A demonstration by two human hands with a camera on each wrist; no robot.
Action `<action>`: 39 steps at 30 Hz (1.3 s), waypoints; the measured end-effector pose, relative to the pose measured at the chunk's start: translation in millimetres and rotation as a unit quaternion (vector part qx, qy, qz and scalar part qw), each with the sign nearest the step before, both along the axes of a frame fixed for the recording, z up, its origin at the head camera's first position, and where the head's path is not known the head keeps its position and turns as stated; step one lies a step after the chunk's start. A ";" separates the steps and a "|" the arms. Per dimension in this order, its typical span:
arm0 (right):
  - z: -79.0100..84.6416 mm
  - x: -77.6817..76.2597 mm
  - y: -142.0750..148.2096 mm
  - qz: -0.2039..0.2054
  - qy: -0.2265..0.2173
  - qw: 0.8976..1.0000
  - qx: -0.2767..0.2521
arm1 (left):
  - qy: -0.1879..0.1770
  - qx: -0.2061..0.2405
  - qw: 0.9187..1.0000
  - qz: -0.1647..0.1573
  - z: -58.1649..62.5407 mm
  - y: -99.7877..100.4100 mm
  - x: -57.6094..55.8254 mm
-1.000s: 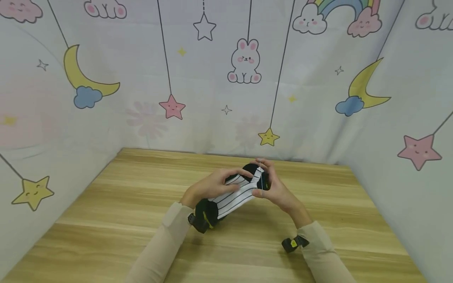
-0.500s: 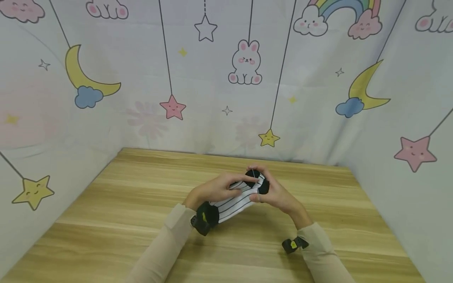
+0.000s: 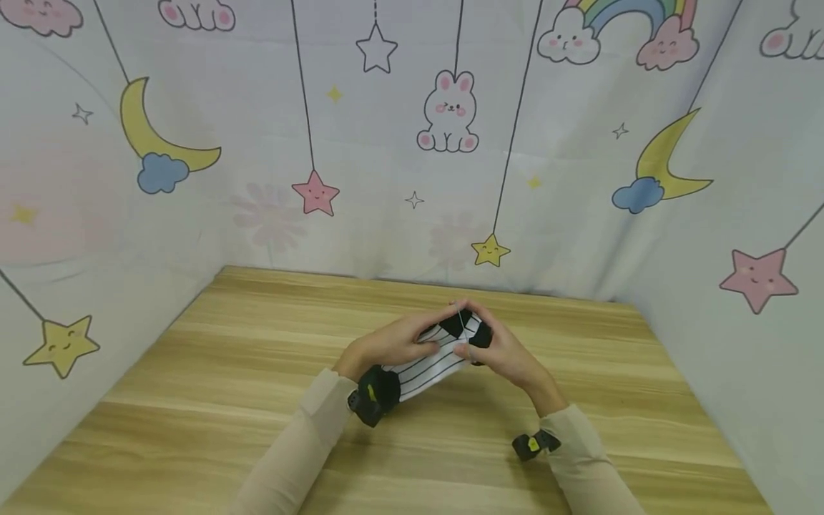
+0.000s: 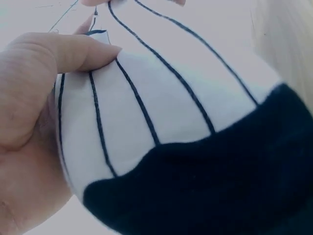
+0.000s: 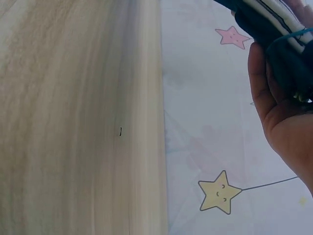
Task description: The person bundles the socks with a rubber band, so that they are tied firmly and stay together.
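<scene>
White socks [image 3: 428, 368] with black stripes and black ends are held up over the table between both hands. My left hand [image 3: 393, 343] grips their left side, its thumb [image 4: 88, 51] pressing on the striped face; its other fingers reach to the top edge. My right hand [image 3: 511, 354] holds the upper right end, thumb in front and fingers behind. A thin cord-like band [image 5: 292, 35] crosses the socks at that end, and it shows as a fine light line in the head view. Fingertips of both hands meet near the top, where the grip on the band is too small to tell.
The wood-grain table [image 3: 257, 400] reaches back to a cloth backdrop [image 3: 373, 229] printed with stars, moons and a rabbit. Side walls of like fabric stand left and right. A dark wrist device [image 3: 536, 445] is strapped at the right cuff.
My left index finger has lifted from the socks' face to the top edge, meeting the right fingertips. The band's line has shifted slightly left, and the right hand's end has tilted a little.
</scene>
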State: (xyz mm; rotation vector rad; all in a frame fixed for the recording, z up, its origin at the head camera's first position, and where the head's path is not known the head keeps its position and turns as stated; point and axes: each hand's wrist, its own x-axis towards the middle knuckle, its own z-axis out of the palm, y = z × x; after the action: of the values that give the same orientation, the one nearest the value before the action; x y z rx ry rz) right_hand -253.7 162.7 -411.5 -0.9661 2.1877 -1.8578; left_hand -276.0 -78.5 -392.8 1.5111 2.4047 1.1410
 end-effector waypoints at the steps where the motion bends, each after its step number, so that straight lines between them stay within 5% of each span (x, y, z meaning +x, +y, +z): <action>1: 0.0 -0.4 -0.2 -0.009 0.003 1.000 0.000 | 0.004 0.001 1.000 0.002 0.3 0.1 -0.2; 10: -1.3 -3.6 -3.9 -0.042 0.037 0.998 -0.020 | 0.034 -0.004 0.999 0.008 -1.3 1.8 -2.2; 19: 2.5 -1.8 -2.4 -0.093 0.097 0.991 -0.010 | -0.007 -0.002 1.000 0.023 1.4 4.1 0.8; 31: 7.6 1.6 -2.0 -0.123 0.101 0.986 -0.044 | -0.060 0.040 0.997 0.028 4.0 -0.8 -0.9; 39: 15.2 -0.5 2.6 -0.166 0.093 0.972 -0.140 | -0.008 0.042 0.999 0.018 4.4 -4.9 -5.2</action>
State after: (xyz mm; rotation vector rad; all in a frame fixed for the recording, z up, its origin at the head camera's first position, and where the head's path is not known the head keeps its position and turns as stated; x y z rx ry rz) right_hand -254.1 165.4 -396.4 -0.8902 2.3595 -2.3677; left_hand -281.2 -83.4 -388.4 1.4817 2.4128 1.2721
